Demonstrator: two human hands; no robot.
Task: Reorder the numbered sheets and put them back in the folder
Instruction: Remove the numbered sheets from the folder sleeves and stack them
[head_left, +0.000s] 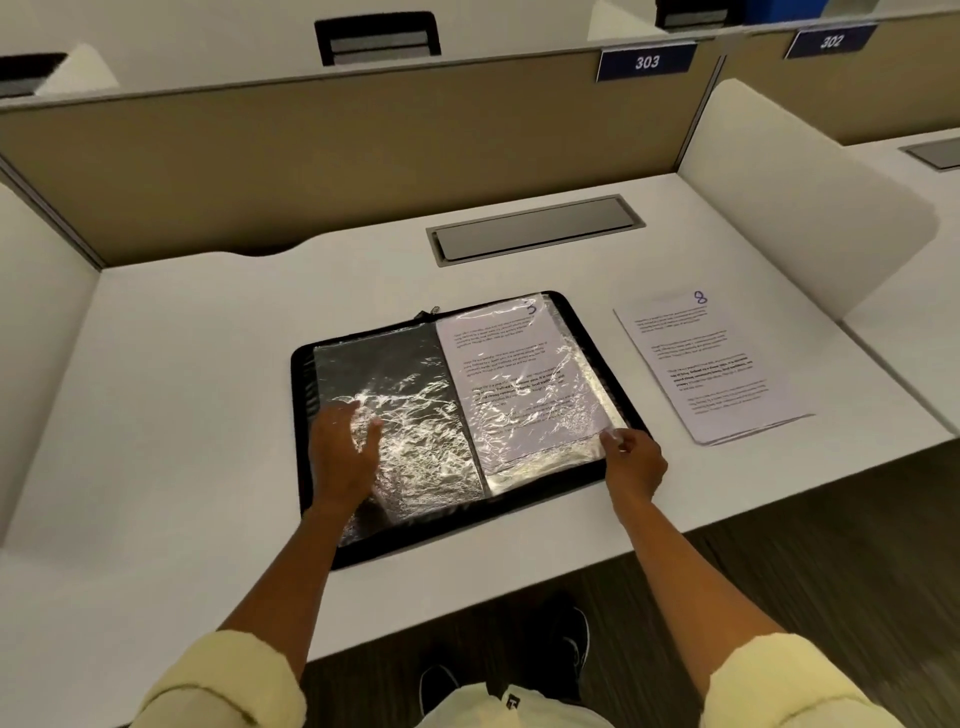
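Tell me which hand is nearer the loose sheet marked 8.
Right. The right hand pinches the sleeve corner just left of the sheet marked 8; the left hand rests on the folder's far-left page.

You face a white desk (208, 338) with a grey cable hatch (535, 228). Behind it stands a tan divider (311, 150) with blue plates 303 (647, 62) and 302 (830, 40).
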